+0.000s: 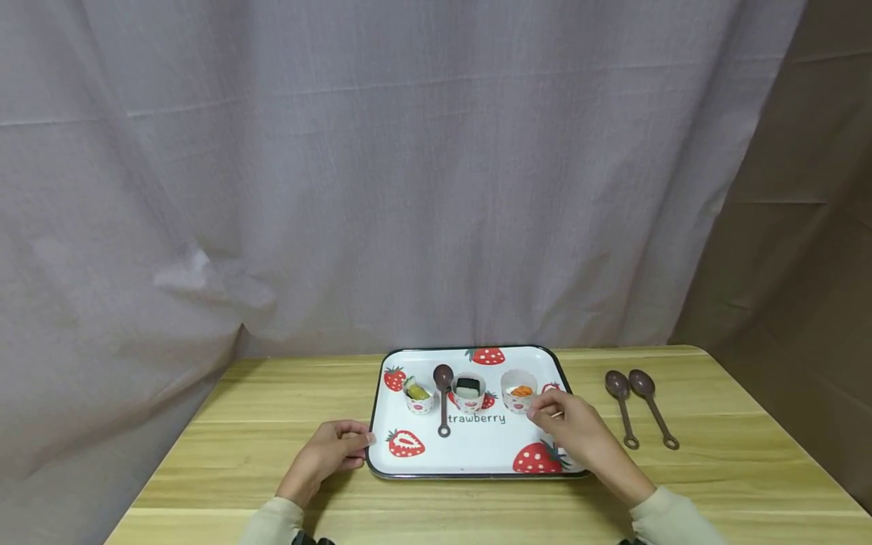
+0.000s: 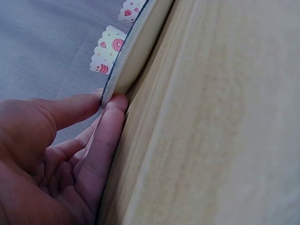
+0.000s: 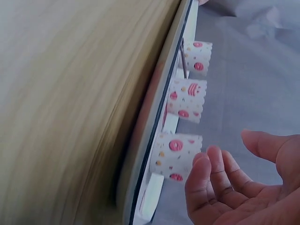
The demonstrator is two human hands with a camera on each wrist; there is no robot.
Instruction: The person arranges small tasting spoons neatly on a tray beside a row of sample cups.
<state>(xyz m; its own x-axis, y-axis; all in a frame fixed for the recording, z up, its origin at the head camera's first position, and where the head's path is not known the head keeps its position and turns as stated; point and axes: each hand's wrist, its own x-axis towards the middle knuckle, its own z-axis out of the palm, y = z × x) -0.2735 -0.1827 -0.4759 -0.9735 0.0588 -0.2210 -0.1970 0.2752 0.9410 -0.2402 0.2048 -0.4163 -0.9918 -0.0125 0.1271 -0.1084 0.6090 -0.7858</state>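
By the left hand (image 1: 332, 451), the tray (image 1: 470, 453) on the wooden table (image 1: 238, 424) is pinched at its left edge — the right hand (image 1: 574, 428), thumb and fingers parted, is held beside the tray's rightmost cup (image 3: 174, 157).

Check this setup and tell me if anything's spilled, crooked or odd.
Nothing stands out. The left cup, middle cup and right cup stand upright on the tray, with no visible spill or damage. One brown spoon lies between the left and middle cups, and two more spoons rest side by side on the table.
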